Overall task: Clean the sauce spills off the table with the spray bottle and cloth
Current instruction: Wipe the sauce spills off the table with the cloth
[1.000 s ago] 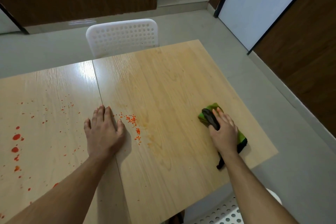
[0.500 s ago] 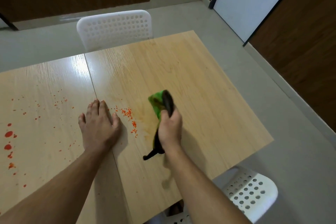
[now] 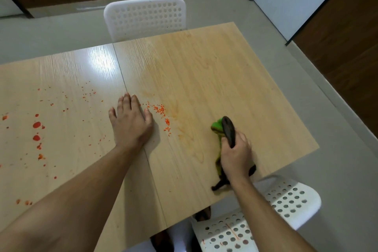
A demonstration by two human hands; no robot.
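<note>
Head view: right hand [image 3: 235, 155] has its grip bunched round the green-and-black cloth [image 3: 219, 129], pressed to the worktop [image 3: 204, 71] right of the sauce specks [image 3: 161, 111], seemingly for wiping. Left hand [image 3: 131, 122] lies spread flat, likely bracing; no spray bottle shows.

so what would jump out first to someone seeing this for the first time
Red sauce spatter stands out on the left half of the pale wood table, with finer specks near its middle seam. The right hand grips a green and black cloth on the right half, while the left hand rests flat by the seam.

Two bare forearms, no sleeves, watch or rings.
</note>
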